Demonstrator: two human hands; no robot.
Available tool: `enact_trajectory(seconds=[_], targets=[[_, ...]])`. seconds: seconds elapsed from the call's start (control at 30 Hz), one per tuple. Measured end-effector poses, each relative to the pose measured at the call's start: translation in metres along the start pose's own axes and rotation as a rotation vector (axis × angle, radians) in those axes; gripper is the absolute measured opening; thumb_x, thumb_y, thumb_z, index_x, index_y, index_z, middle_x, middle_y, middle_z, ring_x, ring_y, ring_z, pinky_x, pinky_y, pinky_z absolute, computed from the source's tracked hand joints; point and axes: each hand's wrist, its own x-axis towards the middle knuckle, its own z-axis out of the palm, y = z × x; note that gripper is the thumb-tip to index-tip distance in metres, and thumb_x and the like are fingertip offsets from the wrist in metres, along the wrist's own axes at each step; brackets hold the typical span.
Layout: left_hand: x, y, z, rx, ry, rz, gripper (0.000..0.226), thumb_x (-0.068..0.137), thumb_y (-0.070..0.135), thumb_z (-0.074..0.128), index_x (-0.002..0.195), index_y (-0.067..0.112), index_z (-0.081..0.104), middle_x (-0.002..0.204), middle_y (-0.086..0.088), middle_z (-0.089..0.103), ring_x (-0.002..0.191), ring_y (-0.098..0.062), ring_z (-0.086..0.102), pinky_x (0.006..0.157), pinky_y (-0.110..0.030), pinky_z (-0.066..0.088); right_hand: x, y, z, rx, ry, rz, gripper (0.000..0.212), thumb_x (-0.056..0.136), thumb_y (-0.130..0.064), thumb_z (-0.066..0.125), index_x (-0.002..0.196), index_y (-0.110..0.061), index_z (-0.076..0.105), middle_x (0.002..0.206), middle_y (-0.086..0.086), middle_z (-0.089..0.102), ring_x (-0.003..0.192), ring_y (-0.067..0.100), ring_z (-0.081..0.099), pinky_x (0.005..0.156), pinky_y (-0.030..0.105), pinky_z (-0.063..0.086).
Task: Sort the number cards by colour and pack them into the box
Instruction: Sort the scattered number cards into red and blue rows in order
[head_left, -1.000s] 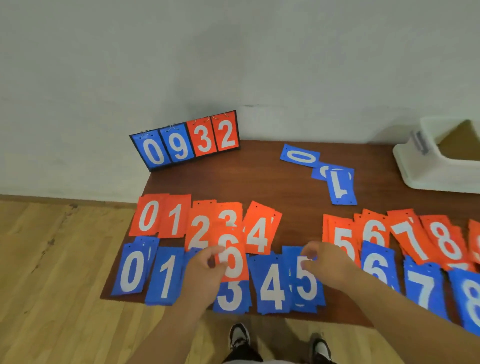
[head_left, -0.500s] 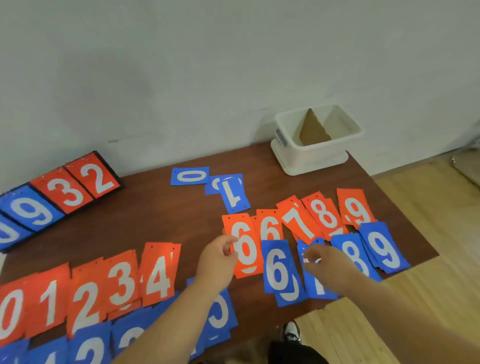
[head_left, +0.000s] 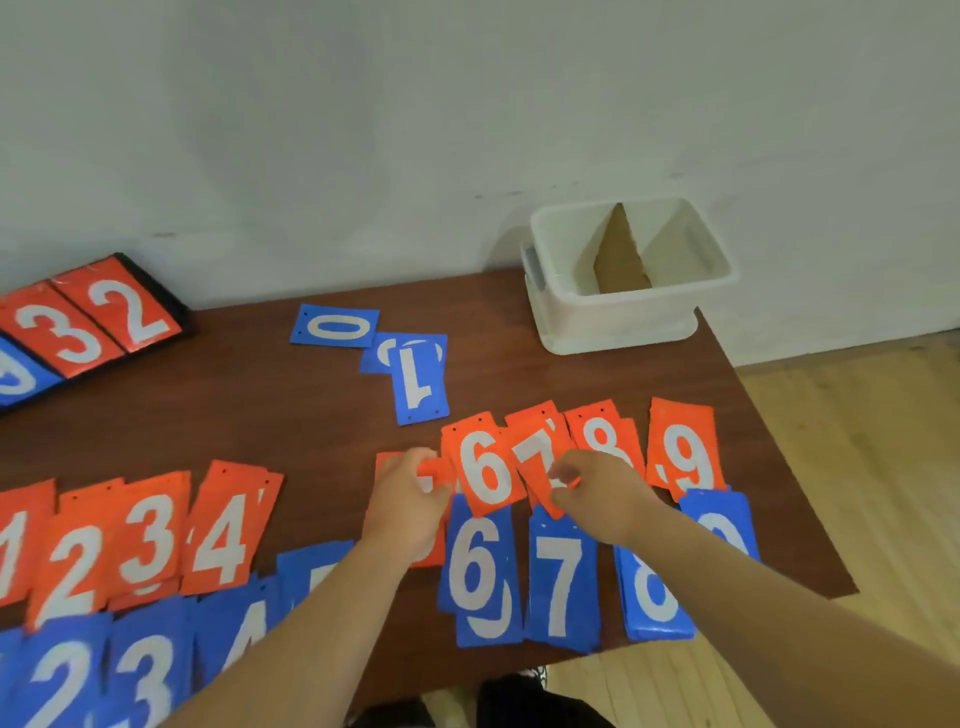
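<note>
Right hand (head_left: 597, 499) pinches orange 7 card (head_left: 537, 452), top tilted left.

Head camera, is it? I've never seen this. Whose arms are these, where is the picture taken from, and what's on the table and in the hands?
No machine here: a person wears a camera on the head, looking down at their own bare hands. On the brown table lie orange number cards and blue number cards in rows, with a white box at the far corner. The left hand grips an orange card, number hidden; the right hand pinches the orange 7 card.
</note>
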Motion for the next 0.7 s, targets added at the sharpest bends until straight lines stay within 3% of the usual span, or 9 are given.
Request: enact_trajectory(seconds=[0.1,0.23,0.4,0.53,0.6,0.7], targets=[[-0.004,-0.012,-0.03,0.066,0.079,-0.01,0.039,0.089,0.029,0.07,0.127,0.03,0.059,0.123,0.003,0.048,0.11,-0.018,0.057,0.091,-0.032,0.049,0.022,-0.023,0.001,0.002,-0.003,-0.039,0.031,0.093,-0.026,0.061,0.124,-0.024,0.063,0.124,-0.005,0.062,0.081,0.014,0.065,0.064,0.023,0.053],[0.0,-0.034,-0.075,0.07,0.168,-0.069,0.049,0.088,0.032,0.072,0.133,0.03,0.056,0.125,0.002,0.048,0.113,-0.019,0.057,0.098,-0.037,0.05,0.058,-0.064,0.009,-0.029,-0.011,-0.087,0.029,0.089,-0.027,0.066,0.118,-0.024,0.065,0.117,-0.002,0.066,0.091,0.013,0.063,0.076,0.026,0.052],[0.029,-0.055,-0.125,0.116,0.199,-0.071,0.055,0.09,0.033,0.072,0.141,0.029,0.051,0.133,-0.001,0.046,0.119,-0.019,0.053,0.104,-0.036,0.047,0.108,-0.116,0.022,-0.006,0.025,-0.06,0.03,0.082,-0.028,0.071,0.11,-0.019,0.064,0.102,-0.001,0.063,0.077,0.014,0.061,0.062,0.026,0.048],[0.08,-0.059,-0.153,0.162,0.163,-0.06,0.062,0.091,0.037,0.07,0.147,0.033,0.044,0.144,0.0,0.04,0.132,-0.02,0.045,0.108,-0.038,0.043,0.147,-0.147,0.039,-0.005,0.066,0.04,0.052,0.079,-0.037,0.076,0.123,-0.021,0.055,0.121,0.007,0.051,0.101,0.026,0.06,0.082,0.034,0.053],[0.115,-0.058,-0.161,0.228,0.133,-0.027,0.065,0.091,0.041,0.069,0.148,0.036,0.04,0.145,0.0,0.038,0.133,-0.021,0.043,0.108,-0.04,0.043,0.162,-0.158,0.052,-0.011,0.081,0.086,0.065,0.079,-0.041,0.078,0.133,-0.023,0.047,0.129,0.009,0.041,0.116,0.034,0.051,0.095,0.04,0.049],[0.168,-0.053,-0.167,0.336,0.092,0.019,0.067,0.091,0.047,0.066,0.15,0.035,0.037,0.146,-0.002,0.037,0.133,-0.025,0.041,0.109,-0.044,0.042,0.178,-0.168,0.071,-0.091,0.115,0.158,0.077,0.078,-0.044,0.08,0.139,-0.022,0.04,0.136,0.012,0.035,0.122,0.038,0.042,0.104,0.042,0.041]])
